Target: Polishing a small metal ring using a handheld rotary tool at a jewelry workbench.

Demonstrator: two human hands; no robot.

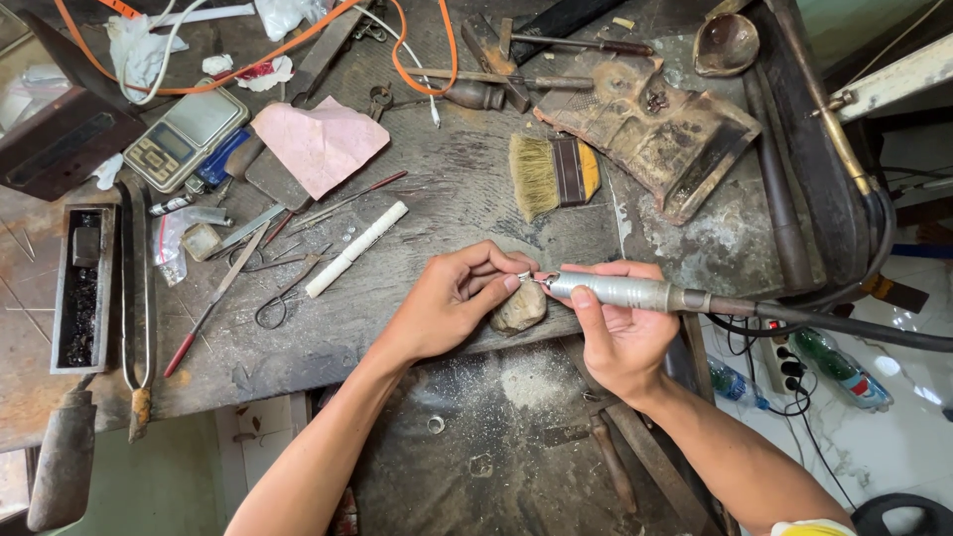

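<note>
Right now, from the head camera, your right hand (620, 333) wraps its fingers around a silver rotary handpiece (613, 291), a slim ribbed metal cylinder that lies nearly level and points left. A dark flexible shaft (844, 323) runs from its back end off to the right. Your left hand (452, 303) has its fingertips pressed together, pinching a tiny shiny piece (523, 277) right at the handpiece's tip; the piece is too small to tell its shape. Both hands meet at the front edge of the table (467, 199), just above a worn, pale bench peg (520, 310) that juts out beneath them.

Counting what lies around you: one handpiece, one small piece in your fingers, one peg. Behind your hands sits one wide brush (553, 174) with tan bristles and a yellow-and-dark handle. To the left lies one white ribbed stick (355, 249), one pink sheet of paper (320, 142), and one pocket scale (185, 136) with a grey pan. One orange cable (417, 74) loops across the far side. One long dark tray (83, 288) stands at the left edge of the table. One blackened, cracked block (650, 129) rests at the far right, with one small bowl (726, 44) beyond it. Down on the floor at your right you can see two plastic bottles (839, 369), well apart from your hands.
</note>
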